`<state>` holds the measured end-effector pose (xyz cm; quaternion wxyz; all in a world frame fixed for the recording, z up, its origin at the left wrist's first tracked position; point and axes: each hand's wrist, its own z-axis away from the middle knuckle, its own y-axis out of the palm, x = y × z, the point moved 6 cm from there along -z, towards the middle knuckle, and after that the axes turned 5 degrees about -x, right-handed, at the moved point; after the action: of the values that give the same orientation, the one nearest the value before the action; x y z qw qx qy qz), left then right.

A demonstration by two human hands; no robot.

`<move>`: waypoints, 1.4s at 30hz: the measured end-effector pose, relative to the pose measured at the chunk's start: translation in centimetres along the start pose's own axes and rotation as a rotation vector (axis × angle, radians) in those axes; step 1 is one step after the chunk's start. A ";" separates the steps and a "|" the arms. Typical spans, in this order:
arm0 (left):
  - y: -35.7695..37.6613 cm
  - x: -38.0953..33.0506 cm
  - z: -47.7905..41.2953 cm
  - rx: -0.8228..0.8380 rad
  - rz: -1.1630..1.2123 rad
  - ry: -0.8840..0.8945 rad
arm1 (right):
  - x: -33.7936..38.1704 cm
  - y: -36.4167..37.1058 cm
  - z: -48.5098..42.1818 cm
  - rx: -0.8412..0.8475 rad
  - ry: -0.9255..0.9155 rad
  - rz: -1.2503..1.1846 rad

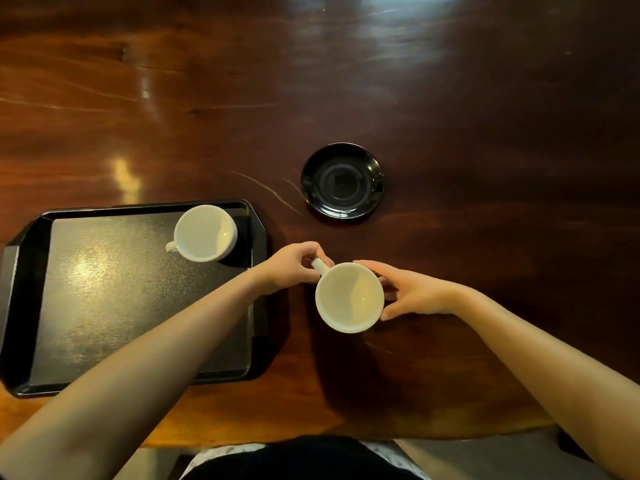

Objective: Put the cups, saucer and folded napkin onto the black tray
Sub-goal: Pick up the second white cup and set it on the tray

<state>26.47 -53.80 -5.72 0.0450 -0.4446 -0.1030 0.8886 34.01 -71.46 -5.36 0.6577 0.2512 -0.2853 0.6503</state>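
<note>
dark glossy wooden table (450,98), pale scratches, light reflections

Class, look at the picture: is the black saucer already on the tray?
No. The saucer sits on the wooden table, apart from the tray, which holds only one white cup.

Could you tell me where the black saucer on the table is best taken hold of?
Probably grip the black saucer by its raised rim at the near edge, coming from the right hand's side. It lies flat and empty on the wooden table, apart from everything else.
</note>
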 end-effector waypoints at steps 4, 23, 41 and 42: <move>-1.1 -0.4 0.9 -0.068 0.088 -0.041 | 1.6 -0.9 0.0 0.007 -0.037 -0.061; -15.4 -1.0 9.6 -0.498 0.583 0.061 | 20.3 -0.6 -3.8 -0.055 -0.332 -0.019; -30.0 14.1 19.6 -0.774 0.748 -0.027 | 32.1 16.1 -18.0 -0.056 -0.354 0.058; -30.3 14.9 19.5 -0.774 0.754 -0.042 | 32.0 16.6 -18.6 -0.074 -0.340 0.040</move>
<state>1.54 -24.51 0.79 -0.4462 -0.4170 -0.2571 0.7490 18.03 -35.11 3.19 0.5955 0.3275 -0.4211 0.6007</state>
